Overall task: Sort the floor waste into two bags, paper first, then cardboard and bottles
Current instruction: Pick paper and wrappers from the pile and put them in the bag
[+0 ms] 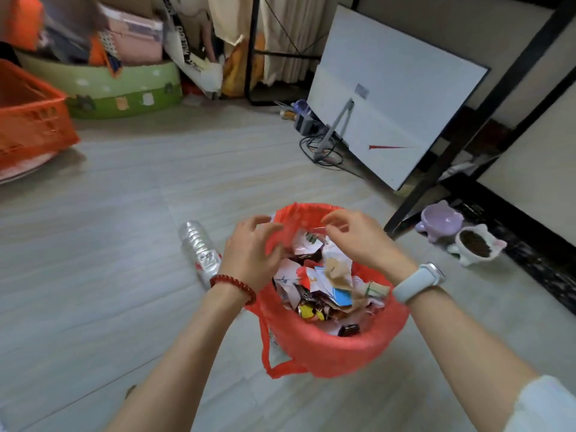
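Observation:
A red plastic bag [336,347] stands open on the floor, holding several torn paper scraps [324,282]. My left hand [252,254] grips the bag's left rim with curled fingers. My right hand [355,235] pinches the far rim of the bag between thumb and fingers. A clear plastic bottle [199,244] with a red and white label lies on the floor just left of the bag, partly behind my left wrist.
An orange crate [31,120] sits at the far left and a green round bed [124,92] with clutter behind it. A white board [392,98] leans at the right by a black frame [467,129]. Two pet bowls [461,235] stand right of the bag.

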Available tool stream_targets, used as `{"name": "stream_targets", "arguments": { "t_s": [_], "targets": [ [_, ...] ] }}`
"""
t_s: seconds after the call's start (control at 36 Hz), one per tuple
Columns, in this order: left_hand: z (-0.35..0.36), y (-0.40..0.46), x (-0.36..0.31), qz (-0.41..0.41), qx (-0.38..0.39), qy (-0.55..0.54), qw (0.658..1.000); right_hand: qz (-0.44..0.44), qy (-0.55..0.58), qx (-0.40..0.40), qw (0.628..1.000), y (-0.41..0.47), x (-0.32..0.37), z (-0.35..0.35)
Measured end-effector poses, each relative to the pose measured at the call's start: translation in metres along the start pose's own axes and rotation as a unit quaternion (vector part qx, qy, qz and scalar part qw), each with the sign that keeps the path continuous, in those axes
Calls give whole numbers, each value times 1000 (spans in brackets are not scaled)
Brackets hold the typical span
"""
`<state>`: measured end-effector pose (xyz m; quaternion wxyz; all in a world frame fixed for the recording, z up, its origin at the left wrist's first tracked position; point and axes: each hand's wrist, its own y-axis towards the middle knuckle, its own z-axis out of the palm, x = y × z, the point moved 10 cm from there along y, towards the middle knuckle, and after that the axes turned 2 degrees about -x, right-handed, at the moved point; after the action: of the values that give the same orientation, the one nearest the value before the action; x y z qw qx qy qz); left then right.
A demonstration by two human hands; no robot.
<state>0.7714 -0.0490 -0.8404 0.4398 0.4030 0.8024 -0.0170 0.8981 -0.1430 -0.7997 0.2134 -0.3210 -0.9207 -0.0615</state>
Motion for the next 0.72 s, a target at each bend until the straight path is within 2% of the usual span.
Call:
{"name": "stream_targets", "arguments": {
  "t_s": [0.11,0.28,0.33,0.47,0.58,0.67,0.72],
  "targets": [
    [-46,-9,41,-44,-58,18,997,-80,88,-63,991,1,55,22],
    [-109,-55,122,-131,-71,99,984,-191,166,-27,967,-9,146,101],
    [-122,-82,155,-173,-51,130,975,-212,164,16,963,-15,169,141],
    [-137,-174,251,-315,54,211,924,-237,59,222,944,-49,195,273],
    [-141,-258,310,-426,157,233,860,-285,-65,345,892,-90,195,360],
    [-141,-300,334,-444,226,255,829,-336,-96,380,857,-119,202,399],
    [-146,-315,347,-450,240,275,815,-405,-112,394,817,-143,215,418]
  ]
}}
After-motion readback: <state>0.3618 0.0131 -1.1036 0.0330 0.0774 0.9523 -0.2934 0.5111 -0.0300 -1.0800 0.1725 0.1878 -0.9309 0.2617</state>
